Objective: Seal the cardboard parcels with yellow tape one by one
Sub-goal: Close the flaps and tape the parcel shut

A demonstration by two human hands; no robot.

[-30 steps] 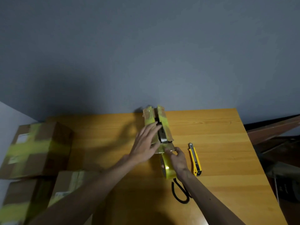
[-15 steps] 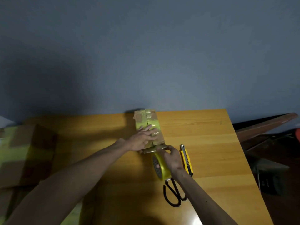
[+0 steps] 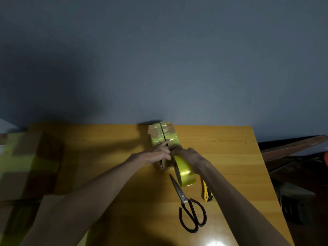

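Wood table under both hands. Far left of left hand — big cardboard boxes w/ yellow tape bands, blurred, print unreadable. Small parcel, yellow-taped w/ dark centre seam, under left hand's flat, pressing fingers. Right hand curls round yellow tape roll at parcel's near end. Nearer than right hand — black scissors, yellow cutter.

We take this for a makeshift packing spot in a plain room rather than a fitted workshop. A bare grey-blue wall fills the upper frame, and a wooden table stands against it. Taped cardboard boxes pile up at the left edge. At lower centre lie scissors, a utility knife and a roll of yellow tape. Home or office, we cannot tell.
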